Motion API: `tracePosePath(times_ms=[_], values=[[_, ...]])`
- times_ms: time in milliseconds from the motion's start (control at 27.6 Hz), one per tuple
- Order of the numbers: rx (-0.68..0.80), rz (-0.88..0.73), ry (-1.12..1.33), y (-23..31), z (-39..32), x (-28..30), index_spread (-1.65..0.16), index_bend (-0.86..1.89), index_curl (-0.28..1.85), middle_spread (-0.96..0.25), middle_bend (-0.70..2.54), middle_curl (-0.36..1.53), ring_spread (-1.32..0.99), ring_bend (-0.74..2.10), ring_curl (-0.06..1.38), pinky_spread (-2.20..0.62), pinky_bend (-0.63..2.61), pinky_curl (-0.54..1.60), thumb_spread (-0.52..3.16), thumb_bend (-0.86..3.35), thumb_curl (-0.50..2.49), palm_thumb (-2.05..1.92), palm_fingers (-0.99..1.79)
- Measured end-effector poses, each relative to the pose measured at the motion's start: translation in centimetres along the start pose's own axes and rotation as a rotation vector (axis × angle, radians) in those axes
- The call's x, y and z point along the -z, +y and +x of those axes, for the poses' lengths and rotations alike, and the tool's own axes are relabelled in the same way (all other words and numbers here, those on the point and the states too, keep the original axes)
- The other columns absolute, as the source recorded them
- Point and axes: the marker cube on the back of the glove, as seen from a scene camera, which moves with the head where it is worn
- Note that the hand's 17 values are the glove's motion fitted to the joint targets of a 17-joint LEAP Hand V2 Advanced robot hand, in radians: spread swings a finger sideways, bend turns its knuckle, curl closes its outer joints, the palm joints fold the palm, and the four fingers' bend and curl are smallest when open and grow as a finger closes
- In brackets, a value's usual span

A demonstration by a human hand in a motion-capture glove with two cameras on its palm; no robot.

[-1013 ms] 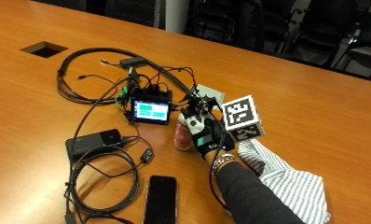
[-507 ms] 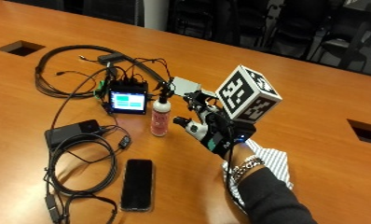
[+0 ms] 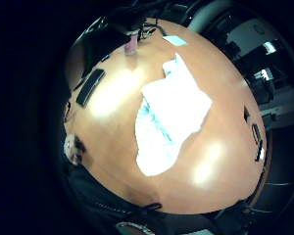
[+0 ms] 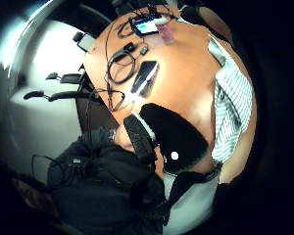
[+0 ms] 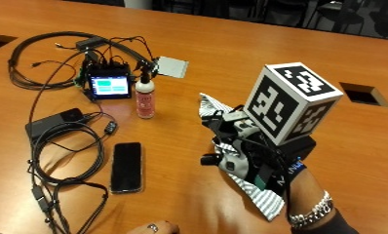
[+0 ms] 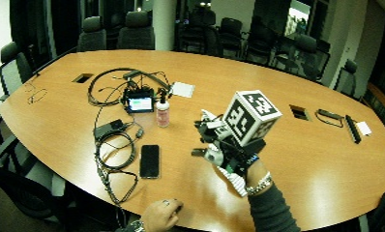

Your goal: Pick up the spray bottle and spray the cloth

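Observation:
A pink spray bottle [image 5: 145, 95] with a black nozzle stands upright on the wooden table [image 5: 246, 48], beside a small lit screen. In the palm views the bottle [image 3: 131, 44] [image 4: 165, 32] looks small and far from the palm. A white striped cloth [image 5: 212, 106] [image 3: 171, 112] lies spread on the table to the bottle's right. My gloved right hand [image 5: 246, 151] [image 6: 221, 147] hovers above the cloth, well apart from the bottle. Its fingers hang loosely curled and hold nothing. The hand hides the cloth's middle in the outside views.
A screen device [image 5: 109, 87] sits amid looping black cables [image 5: 45, 53] left of the bottle. A power brick [image 5: 54, 122] and a black phone [image 5: 127, 166] lie nearer the front. A white card [image 5: 171, 66] lies behind. A bare left hand [image 5: 152, 228] rests at the front edge.
A second ago the gloved hand was at the bottle. It has since drawn away to the right and now hangs over the cloth. The bottle stays standing. The outside camera has also shifted.

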Motion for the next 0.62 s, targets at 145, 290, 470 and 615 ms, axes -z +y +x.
tracePosePath(times_ms=[145, 290, 470, 615], values=[[-0.016, -0.079, 0.000, 2.1, 0.1, -1.5, -0.39, 0.16, 0.31, -0.07, 0.25, 0.39, -0.06, 0.41, 0.35, 0.25, 0.20, 0.30, 1.17, -0.02, 0.26, 0.38, 0.51], [-0.091, -0.127, 0.008, 5.1, 2.4, -2.1, -0.39, 0.16, 0.31, -0.07, 0.22, 0.39, -0.06, 0.37, 0.34, 0.26, 0.21, 0.31, 1.16, -0.02, 0.26, 0.38, 0.49], [-0.109, -0.154, 0.002, 6.0, 2.8, -2.2, -0.40, 0.16, 0.31, -0.06, 0.20, 0.38, -0.05, 0.34, 0.33, 0.26, 0.21, 0.32, 1.17, -0.01, 0.26, 0.40, 0.49], [-0.112, -0.168, 0.004, 5.9, 2.9, -2.3, -0.40, 0.16, 0.31, -0.06, 0.19, 0.37, -0.04, 0.32, 0.33, 0.26, 0.20, 0.32, 1.18, -0.01, 0.26, 0.41, 0.49]])
